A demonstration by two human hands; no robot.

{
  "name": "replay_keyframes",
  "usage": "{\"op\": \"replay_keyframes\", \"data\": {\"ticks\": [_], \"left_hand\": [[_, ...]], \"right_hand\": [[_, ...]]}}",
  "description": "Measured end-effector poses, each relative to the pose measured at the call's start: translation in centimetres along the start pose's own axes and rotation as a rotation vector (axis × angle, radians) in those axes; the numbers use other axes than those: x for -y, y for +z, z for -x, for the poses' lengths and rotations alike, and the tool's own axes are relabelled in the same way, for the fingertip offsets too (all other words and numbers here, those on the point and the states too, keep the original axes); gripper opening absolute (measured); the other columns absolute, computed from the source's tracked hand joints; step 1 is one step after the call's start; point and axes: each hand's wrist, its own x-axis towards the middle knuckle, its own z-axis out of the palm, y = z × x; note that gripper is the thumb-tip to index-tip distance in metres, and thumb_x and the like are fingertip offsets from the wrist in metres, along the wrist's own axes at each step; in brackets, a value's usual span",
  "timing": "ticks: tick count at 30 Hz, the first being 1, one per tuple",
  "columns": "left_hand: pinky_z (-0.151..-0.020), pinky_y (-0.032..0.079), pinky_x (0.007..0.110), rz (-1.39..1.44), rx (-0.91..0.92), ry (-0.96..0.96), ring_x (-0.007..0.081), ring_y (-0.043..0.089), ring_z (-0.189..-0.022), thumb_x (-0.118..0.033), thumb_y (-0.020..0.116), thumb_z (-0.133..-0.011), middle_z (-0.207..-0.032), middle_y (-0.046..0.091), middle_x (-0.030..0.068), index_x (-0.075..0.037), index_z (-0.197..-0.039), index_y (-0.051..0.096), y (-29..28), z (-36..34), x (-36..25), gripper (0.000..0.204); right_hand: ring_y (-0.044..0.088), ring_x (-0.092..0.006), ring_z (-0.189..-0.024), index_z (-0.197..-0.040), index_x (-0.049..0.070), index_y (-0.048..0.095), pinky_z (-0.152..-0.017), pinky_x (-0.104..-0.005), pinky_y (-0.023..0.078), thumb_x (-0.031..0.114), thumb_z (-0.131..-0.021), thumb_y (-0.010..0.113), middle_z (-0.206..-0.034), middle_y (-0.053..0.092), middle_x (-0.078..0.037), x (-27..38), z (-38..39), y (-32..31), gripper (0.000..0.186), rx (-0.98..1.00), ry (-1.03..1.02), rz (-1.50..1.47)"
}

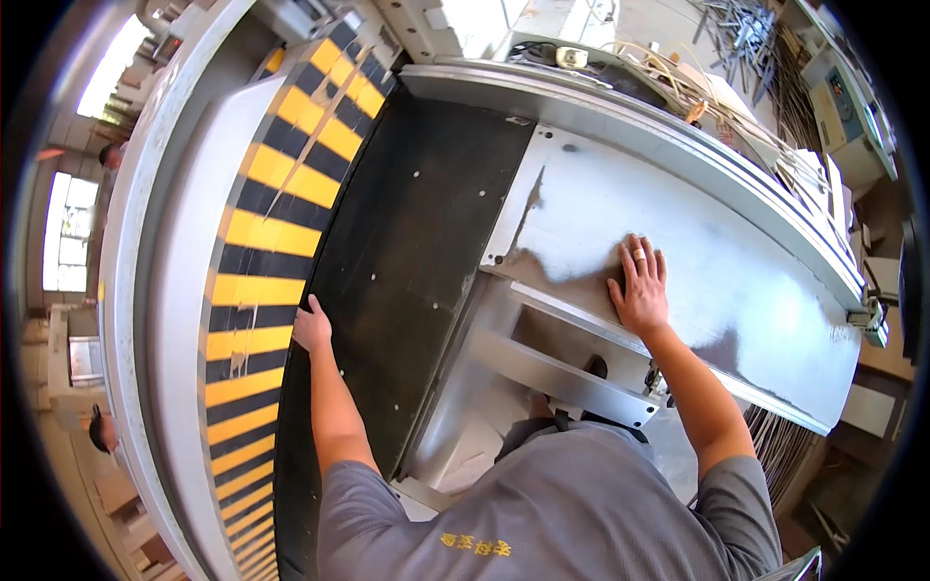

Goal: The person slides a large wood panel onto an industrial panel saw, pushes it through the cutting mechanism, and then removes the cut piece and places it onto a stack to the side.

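My left hand (313, 324) reaches to the inner edge of a black-and-yellow striped beam (271, 232), over a black bed plate (417, 223); its fingertips are partly hidden at that edge, so its grip is unclear. My right hand (639, 286) rests flat, fingers apart, on a brushed silver metal table plate (736, 290) with dark worn patches and a ring shows on one finger. Below the plate, a metal bracket (562, 378) crosses an open frame.
Cables and tools (668, 82) lie behind the back rail (620, 111). A heap of metal offcuts (746, 39) and a control unit (843, 116) are at upper right. Two other people (102, 426) are partly seen at far left. A long pale machine housing (184, 281) runs along the left.
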Motion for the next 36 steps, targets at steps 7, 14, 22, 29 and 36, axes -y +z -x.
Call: {"op": "replay_keyframes", "data": {"ticks": [7,14,22,29,36], "left_hand": [[-0.106,0.048,0.05,0.021,0.067,0.044,0.0439,0.062,-0.124,-0.062,0.044,-0.103,-0.139,0.062,0.0264,0.005,-0.142,0.055,-2.2,-1.0,-10.1,0.078],[-0.107,0.048,0.049,-0.016,0.09,0.074,0.0428,0.06,-0.127,-0.06,0.046,-0.103,-0.144,0.059,0.0253,0.005,-0.144,0.053,-4.0,-0.9,-16.5,0.077],[-0.115,0.043,0.046,-0.091,0.025,0.122,0.0434,0.058,-0.131,-0.061,0.043,-0.103,-0.143,0.057,0.032,0.007,-0.142,0.054,-2.7,-0.3,-16.7,0.079],[-0.118,0.04,0.044,-0.086,0.048,0.102,0.0427,0.054,-0.137,-0.062,0.04,-0.104,-0.149,0.051,0.0321,0.007,-0.146,0.051,-2.8,0.2,-16.8,0.081],[-0.119,0.039,0.044,-0.104,0.048,0.104,0.0422,0.051,-0.14,-0.061,0.041,-0.104,-0.151,0.05,0.0319,0.007,-0.148,0.049,-2.6,1.3,-17.0,0.082]], "right_hand": [[0.022,-0.0382,-0.156,-0.154,0.003,0.04,-0.129,-0.0546,0.014,0.031,-0.096,0.064,-0.165,0.031,-0.019,-0.8,0.1,-0.9,0.069,0.003,0.018,-0.037],[0.022,-0.0383,-0.156,-0.153,0.002,0.041,-0.128,-0.0549,0.014,0.032,-0.096,0.064,-0.164,0.032,-0.02,-1.2,-0.1,-0.9,0.068,0.01,0.031,-0.051],[0.021,-0.0382,-0.156,-0.154,0.001,0.041,-0.128,-0.0555,0.014,0.034,-0.096,0.062,-0.166,0.03,-0.019,-1.2,-0.3,-0.8,0.07,0.009,0.009,-0.045],[0.021,-0.0375,-0.156,-0.153,0.001,0.041,-0.127,-0.0558,0.014,0.035,-0.096,0.061,-0.166,0.03,-0.02,-1.2,-0.2,-0.6,0.07,0.006,-0.001,-0.022],[0.02,-0.0371,-0.157,-0.154,0.002,0.041,-0.128,-0.0549,0.013,0.035,-0.097,0.06,-0.166,0.03,-0.02,-0.9,-0.1,-0.5,0.069,0.017,0.014,-0.022]]}}
